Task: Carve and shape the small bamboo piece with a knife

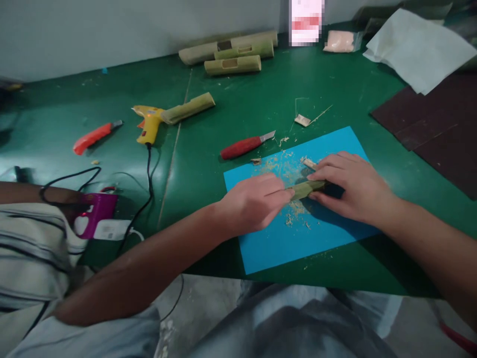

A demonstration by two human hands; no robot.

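Note:
A short piece of green bamboo (307, 189) is held level, just over a blue sheet (261, 253). My left hand (257, 201) is closed around its left end, fingers curled. At the other end, my right hand (352, 186) grips it between thumb and fingers. A dark grey patch shows by the right fingertips; whether it is a thing or a shadow, I cannot tell. Pale bamboo shavings (297, 208) lie scattered on the sheet, and a small wood chip (309, 163) rests near the right fingers. Beyond the sheet lies a red-handled knife (246, 146), its blade pointing right.
Several cut bamboo tubes (233, 65) lie along the wall. A yellow glue gun (149, 124) touches another bamboo piece (190, 108). An orange cutter (95, 138) and a purple power strip (97, 214) are left, beside another person's arm. Dark brown sheets (439, 124) lie right.

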